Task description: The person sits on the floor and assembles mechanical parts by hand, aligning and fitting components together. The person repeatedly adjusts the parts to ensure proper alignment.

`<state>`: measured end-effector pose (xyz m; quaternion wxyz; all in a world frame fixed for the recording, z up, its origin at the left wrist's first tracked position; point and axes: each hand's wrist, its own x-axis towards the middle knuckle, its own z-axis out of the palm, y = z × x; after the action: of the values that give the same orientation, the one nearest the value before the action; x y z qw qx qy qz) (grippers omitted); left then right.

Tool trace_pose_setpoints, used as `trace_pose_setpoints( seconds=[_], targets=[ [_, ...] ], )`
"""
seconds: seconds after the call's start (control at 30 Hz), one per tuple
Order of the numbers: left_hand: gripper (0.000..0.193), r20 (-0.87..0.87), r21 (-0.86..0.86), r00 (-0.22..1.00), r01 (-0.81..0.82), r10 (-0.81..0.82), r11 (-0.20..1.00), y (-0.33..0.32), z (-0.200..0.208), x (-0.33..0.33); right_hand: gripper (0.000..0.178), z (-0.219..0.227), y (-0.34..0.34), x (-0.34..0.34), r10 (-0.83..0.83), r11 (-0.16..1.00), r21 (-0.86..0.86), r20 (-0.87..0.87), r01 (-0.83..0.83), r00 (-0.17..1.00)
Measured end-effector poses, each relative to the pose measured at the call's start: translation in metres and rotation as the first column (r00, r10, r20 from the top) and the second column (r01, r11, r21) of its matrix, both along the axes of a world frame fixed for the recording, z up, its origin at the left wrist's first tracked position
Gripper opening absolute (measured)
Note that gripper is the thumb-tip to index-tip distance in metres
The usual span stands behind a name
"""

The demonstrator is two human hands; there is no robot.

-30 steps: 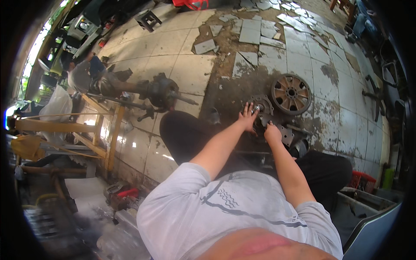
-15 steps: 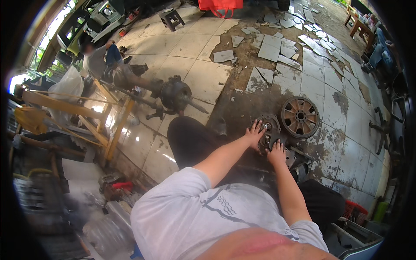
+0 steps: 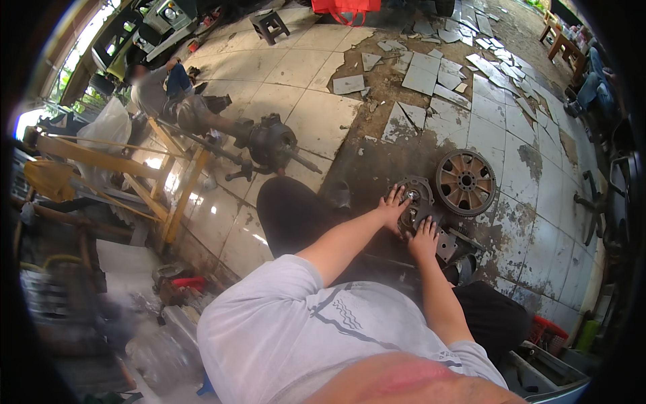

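Observation:
On the floor in front of me lies a dark metal housing plate (image 3: pixel 425 190) with shiny round parts in its opening. My left hand (image 3: pixel 393 211) lies on its left side, fingers spread and pointing away from me. My right hand (image 3: pixel 424 239) rests flat on its near part, fingers stretched out. Neither hand is wrapped round anything. Just beyond and to the right is a large toothed flywheel (image 3: pixel 465 182) with a rusty brown face, apart from both hands. A drilled metal bracket (image 3: pixel 447 246) sits right beside my right hand.
A vehicle axle assembly (image 3: pixel 270 145) with a protruding shaft stands at the left, near a yellow frame (image 3: pixel 180 195). Another person (image 3: pixel 149 91) sits behind it. Broken tiles (image 3: pixel 422 73) litter the far floor. A dark stool (image 3: pixel 269 27) and a red bag (image 3: pixel 344 8) are farther back.
My right hand has shifted slightly to the left and its fingers lie flatter on the housing plate. My left hand has moved slightly left. The flywheel stays where it was.

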<state>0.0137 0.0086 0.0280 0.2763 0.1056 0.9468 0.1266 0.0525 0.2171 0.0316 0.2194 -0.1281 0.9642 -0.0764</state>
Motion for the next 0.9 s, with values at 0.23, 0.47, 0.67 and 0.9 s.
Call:
trace_pose_setpoints(
  seconds=[0.23,0.47,0.67,0.9],
  targets=[
    [0.164,-0.001,0.006,1.000,0.002,-0.002,1.000,0.004,-0.003,0.003,0.089,-0.007,0.008,0.000,0.001,1.000,-0.008,-0.077,-0.002,0.997],
    [0.163,-0.024,0.023,1.000,0.007,-0.007,1.000,0.005,-0.002,0.000,0.088,-0.017,0.012,-0.015,-0.054,0.997,-0.063,-0.102,0.047,0.993],
    [0.163,-0.022,-0.022,1.000,-0.004,0.004,1.000,0.006,-0.011,-0.002,0.084,-0.009,0.005,-0.019,-0.044,0.996,-0.083,-0.146,0.032,0.988],
    [0.160,-0.016,-0.044,1.000,-0.007,0.006,0.999,0.009,-0.005,0.006,0.084,-0.005,0.008,-0.008,-0.004,0.998,-0.059,-0.116,-0.003,0.993]
  ],
)
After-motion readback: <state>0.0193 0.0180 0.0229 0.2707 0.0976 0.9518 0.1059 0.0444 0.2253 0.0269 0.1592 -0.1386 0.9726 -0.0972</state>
